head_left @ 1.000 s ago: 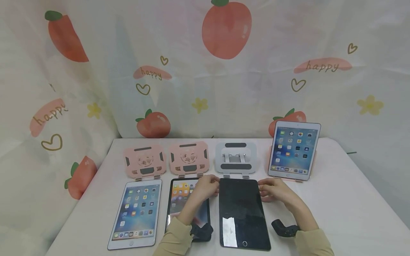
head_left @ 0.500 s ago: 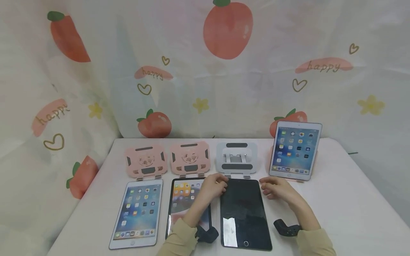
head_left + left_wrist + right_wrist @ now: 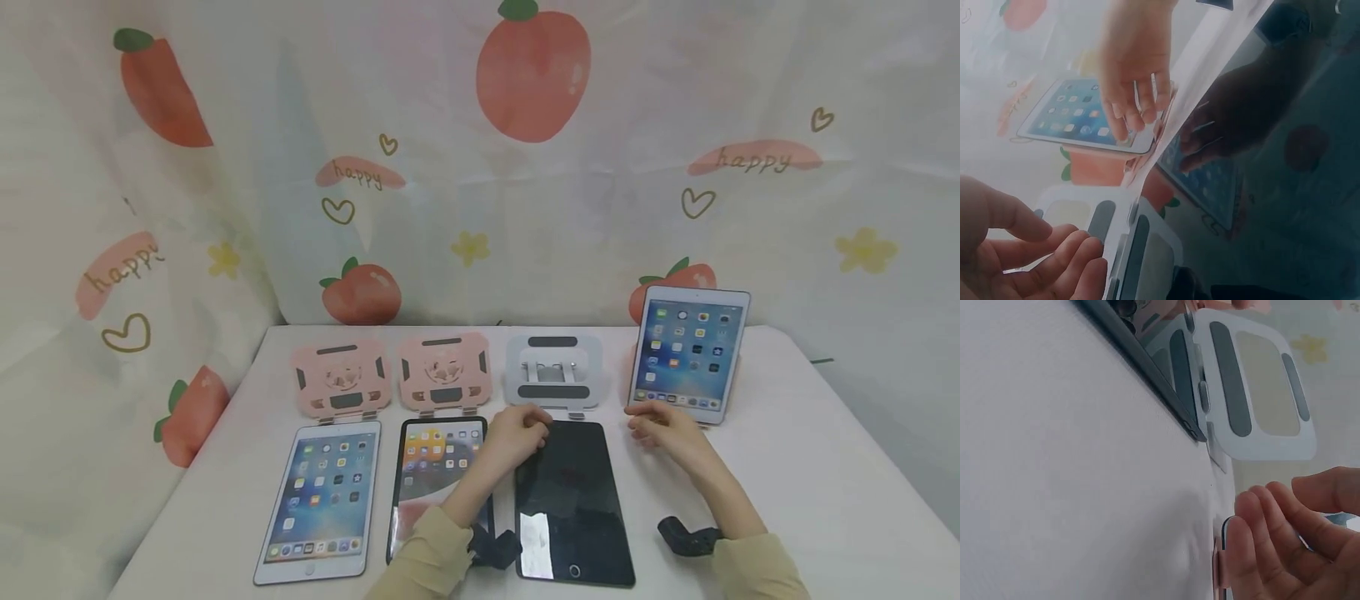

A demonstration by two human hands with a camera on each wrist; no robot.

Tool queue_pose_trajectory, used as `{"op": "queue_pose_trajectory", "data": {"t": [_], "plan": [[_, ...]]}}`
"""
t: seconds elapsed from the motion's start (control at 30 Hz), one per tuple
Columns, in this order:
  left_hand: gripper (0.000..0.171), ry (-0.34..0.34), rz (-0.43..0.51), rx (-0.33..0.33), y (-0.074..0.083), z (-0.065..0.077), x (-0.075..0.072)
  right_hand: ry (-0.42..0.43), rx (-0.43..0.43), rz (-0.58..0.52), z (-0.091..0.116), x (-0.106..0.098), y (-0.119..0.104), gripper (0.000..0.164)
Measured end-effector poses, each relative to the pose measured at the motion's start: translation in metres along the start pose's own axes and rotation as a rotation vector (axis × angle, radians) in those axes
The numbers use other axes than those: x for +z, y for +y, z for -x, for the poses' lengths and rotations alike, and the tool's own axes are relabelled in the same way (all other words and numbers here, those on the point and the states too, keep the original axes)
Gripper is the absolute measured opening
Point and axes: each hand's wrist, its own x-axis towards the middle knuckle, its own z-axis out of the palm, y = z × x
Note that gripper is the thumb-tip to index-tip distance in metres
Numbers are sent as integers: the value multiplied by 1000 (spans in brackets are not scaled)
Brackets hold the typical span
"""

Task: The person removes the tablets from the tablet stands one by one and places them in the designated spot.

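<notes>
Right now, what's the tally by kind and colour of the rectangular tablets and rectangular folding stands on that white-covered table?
White-framed rectangular tablets: 2
Black-framed rectangular tablets: 2
Pink rectangular stands: 3, one mostly hidden behind a white-framed tablet
Pale blue-grey rectangular stand: 1
Total: 8

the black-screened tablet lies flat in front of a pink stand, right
Not quite: the stand behind the black-screened tablet is pale blue, not pink, as the head view shows. The tablet does lie flat in front of it.
</notes>
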Motion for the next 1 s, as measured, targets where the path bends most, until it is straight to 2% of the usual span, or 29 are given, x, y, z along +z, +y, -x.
{"op": "queue_pose_trajectory", "data": {"t": [0.17, 0.4, 0.6, 0.87, 1.0], "plan": [[18, 5, -39, 54, 5, -5, 4, 41, -44, 18, 1, -7, 4, 34], [19, -13, -48, 104, 15, -14, 12, 103, -83, 49, 2, -18, 7, 33], [19, -20, -71, 130, 22, -22, 20, 171, -130, 100, 3, -25, 10, 30], [20, -5, -125, 165, 31, -32, 30, 275, -141, 161, 2, -35, 14, 27], [18, -1, -146, 162, 36, -39, 34, 329, -169, 196, 2, -41, 16, 26]]}}
